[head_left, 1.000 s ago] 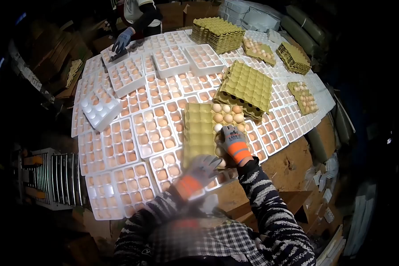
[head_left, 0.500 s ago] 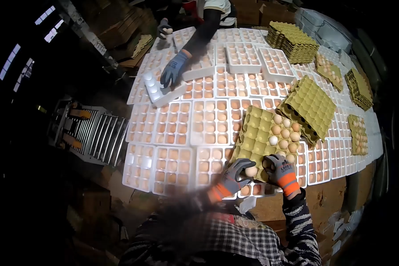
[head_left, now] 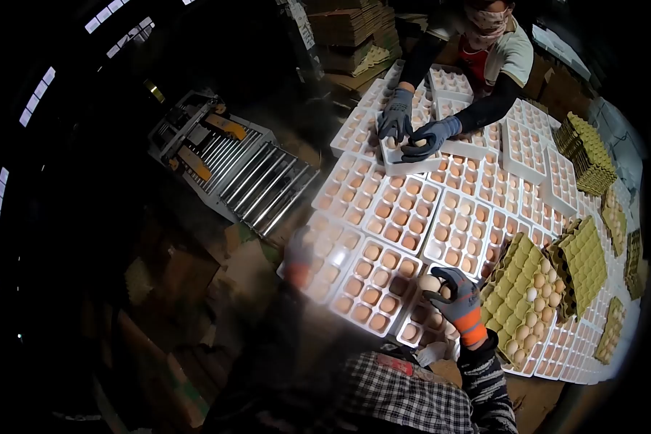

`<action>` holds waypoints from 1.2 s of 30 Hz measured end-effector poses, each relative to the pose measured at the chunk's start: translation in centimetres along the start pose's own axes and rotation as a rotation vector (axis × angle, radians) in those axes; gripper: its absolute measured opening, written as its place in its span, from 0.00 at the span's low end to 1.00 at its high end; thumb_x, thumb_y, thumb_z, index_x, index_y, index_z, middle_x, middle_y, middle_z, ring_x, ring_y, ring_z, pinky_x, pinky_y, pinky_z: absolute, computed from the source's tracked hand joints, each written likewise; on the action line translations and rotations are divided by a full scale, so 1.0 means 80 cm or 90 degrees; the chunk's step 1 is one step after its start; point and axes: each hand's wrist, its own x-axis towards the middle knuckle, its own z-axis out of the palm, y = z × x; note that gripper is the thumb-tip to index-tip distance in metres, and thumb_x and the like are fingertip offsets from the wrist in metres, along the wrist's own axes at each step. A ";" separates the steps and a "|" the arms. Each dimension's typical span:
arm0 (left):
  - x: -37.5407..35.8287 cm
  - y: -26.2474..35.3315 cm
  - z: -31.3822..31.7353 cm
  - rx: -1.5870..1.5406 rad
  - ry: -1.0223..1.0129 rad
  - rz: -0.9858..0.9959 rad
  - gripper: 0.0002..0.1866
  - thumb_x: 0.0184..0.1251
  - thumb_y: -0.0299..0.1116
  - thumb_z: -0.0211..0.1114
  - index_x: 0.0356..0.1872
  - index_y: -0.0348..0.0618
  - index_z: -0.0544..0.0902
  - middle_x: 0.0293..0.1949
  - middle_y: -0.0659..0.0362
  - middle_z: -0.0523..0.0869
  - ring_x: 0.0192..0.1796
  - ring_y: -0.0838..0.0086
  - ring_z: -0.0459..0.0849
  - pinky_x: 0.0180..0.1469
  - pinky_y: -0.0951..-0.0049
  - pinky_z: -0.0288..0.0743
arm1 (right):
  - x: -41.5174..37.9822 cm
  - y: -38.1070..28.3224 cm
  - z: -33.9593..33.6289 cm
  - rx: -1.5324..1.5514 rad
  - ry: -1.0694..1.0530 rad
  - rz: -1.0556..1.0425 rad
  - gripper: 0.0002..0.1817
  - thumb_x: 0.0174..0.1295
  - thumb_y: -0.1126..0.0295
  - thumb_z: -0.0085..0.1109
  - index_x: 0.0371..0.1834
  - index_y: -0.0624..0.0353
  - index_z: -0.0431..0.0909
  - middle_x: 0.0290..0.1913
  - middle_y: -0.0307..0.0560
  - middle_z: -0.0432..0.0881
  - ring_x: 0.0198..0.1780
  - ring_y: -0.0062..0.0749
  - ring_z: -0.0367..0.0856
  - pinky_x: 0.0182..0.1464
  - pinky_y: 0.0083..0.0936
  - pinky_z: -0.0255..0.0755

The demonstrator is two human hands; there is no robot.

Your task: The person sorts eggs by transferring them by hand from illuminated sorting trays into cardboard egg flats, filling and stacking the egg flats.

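My right hand (head_left: 457, 298), in a grey glove with an orange cuff, is closed around pale eggs (head_left: 430, 283) above the front white egg trays. My left hand (head_left: 299, 253) is a blur of motion at the left edge of the trays, so its fingers cannot be made out. It is nearest to a white tray (head_left: 325, 262) with a shiny clear cover over its eggs. Between the hands lies an open white tray (head_left: 375, 289) of brown eggs. Right of my right hand, a yellow-green pulp tray (head_left: 503, 300) holds eggs along its right side and bare cups on its left.
Across the table a co-worker's gloved hands (head_left: 412, 134) handle eggs over a small white tray (head_left: 405, 168). Pulp trays (head_left: 582, 264) and a taller stack (head_left: 586, 155) stand on the right. A roller conveyor (head_left: 257, 177) is beyond the table's left side.
My view has swung left. My left hand has moved from the pulp tray to the left side; my right hand has left that tray with eggs. The co-worker's hands have come together.
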 end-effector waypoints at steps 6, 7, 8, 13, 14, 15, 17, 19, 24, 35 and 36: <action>0.006 -0.049 0.009 0.012 -0.051 0.003 0.24 0.63 0.27 0.64 0.62 0.42 0.81 0.60 0.49 0.84 0.63 0.50 0.80 0.66 0.57 0.73 | 0.124 -0.036 0.213 -0.110 -0.141 -0.185 0.21 0.66 0.52 0.62 0.58 0.47 0.79 0.52 0.43 0.84 0.50 0.45 0.85 0.49 0.40 0.79; 0.005 -0.057 0.008 -0.001 -0.049 0.023 0.25 0.62 0.25 0.64 0.63 0.40 0.80 0.60 0.48 0.84 0.63 0.52 0.80 0.68 0.58 0.72 | 0.130 -0.038 0.246 -0.167 -0.145 -0.193 0.16 0.69 0.56 0.57 0.55 0.48 0.80 0.49 0.43 0.84 0.48 0.43 0.85 0.47 0.41 0.79; 0.004 -0.066 0.008 0.038 -0.053 0.062 0.25 0.62 0.23 0.64 0.63 0.38 0.80 0.61 0.48 0.83 0.65 0.52 0.79 0.69 0.59 0.71 | 0.140 -0.035 0.267 -0.174 -0.173 -0.169 0.14 0.70 0.59 0.54 0.54 0.47 0.80 0.50 0.43 0.83 0.49 0.42 0.85 0.47 0.41 0.78; 0.005 -0.094 -0.002 -0.087 -0.140 0.016 0.26 0.68 0.21 0.60 0.69 0.35 0.74 0.67 0.50 0.79 0.70 0.60 0.75 0.73 0.61 0.67 | 0.114 -0.003 0.292 -0.084 -0.086 -0.129 0.18 0.69 0.57 0.59 0.60 0.46 0.78 0.56 0.42 0.81 0.51 0.44 0.84 0.52 0.41 0.79; 0.008 -0.095 -0.005 -0.051 -0.138 0.061 0.26 0.69 0.21 0.60 0.69 0.35 0.74 0.68 0.50 0.78 0.70 0.61 0.75 0.74 0.62 0.66 | 0.101 -0.012 0.258 -0.010 -0.045 -0.100 0.21 0.66 0.60 0.63 0.62 0.48 0.77 0.58 0.44 0.81 0.53 0.45 0.83 0.56 0.41 0.78; 0.001 -0.051 -0.010 -0.097 -0.128 0.000 0.27 0.69 0.19 0.59 0.70 0.36 0.72 0.70 0.51 0.75 0.71 0.62 0.74 0.72 0.63 0.71 | 0.084 -0.023 0.214 0.065 -0.003 -0.074 0.24 0.64 0.62 0.67 0.64 0.50 0.76 0.59 0.47 0.81 0.55 0.47 0.83 0.59 0.41 0.78; -0.002 0.001 -0.014 -0.111 -0.182 -0.009 0.27 0.69 0.19 0.60 0.70 0.36 0.72 0.71 0.51 0.75 0.71 0.62 0.74 0.72 0.63 0.71 | 0.047 -0.010 0.147 0.006 -0.025 0.030 0.31 0.60 0.66 0.71 0.67 0.54 0.74 0.66 0.55 0.77 0.63 0.51 0.80 0.63 0.40 0.77; -0.020 0.055 0.001 -0.245 -0.233 -0.053 0.26 0.70 0.19 0.60 0.70 0.36 0.73 0.70 0.51 0.76 0.70 0.62 0.76 0.70 0.65 0.72 | -0.001 0.011 0.095 -0.051 0.083 0.096 0.28 0.61 0.73 0.70 0.66 0.55 0.76 0.66 0.53 0.77 0.63 0.49 0.80 0.63 0.38 0.77; -0.064 0.158 0.095 -0.523 -0.575 -0.088 0.29 0.72 0.16 0.56 0.74 0.38 0.69 0.68 0.54 0.78 0.66 0.68 0.79 0.65 0.71 0.75 | -0.102 0.016 -0.004 0.068 0.246 0.226 0.15 0.68 0.76 0.63 0.57 0.63 0.80 0.52 0.47 0.84 0.45 0.29 0.85 0.48 0.27 0.81; -0.153 0.338 0.347 -0.446 -0.792 0.011 0.36 0.77 0.48 0.61 0.77 0.41 0.63 0.68 0.47 0.75 0.66 0.56 0.75 0.64 0.57 0.73 | -0.264 0.042 0.061 0.245 0.352 0.385 0.30 0.59 0.75 0.72 0.66 0.59 0.73 0.59 0.44 0.78 0.55 0.31 0.80 0.54 0.26 0.79; -0.151 0.357 0.337 -0.391 -0.805 -0.054 0.38 0.77 0.47 0.62 0.79 0.39 0.60 0.73 0.52 0.71 0.72 0.64 0.70 0.64 0.60 0.73 | -0.262 0.048 0.058 0.099 0.307 0.374 0.29 0.56 0.76 0.73 0.63 0.60 0.75 0.57 0.46 0.79 0.54 0.32 0.82 0.50 0.27 0.81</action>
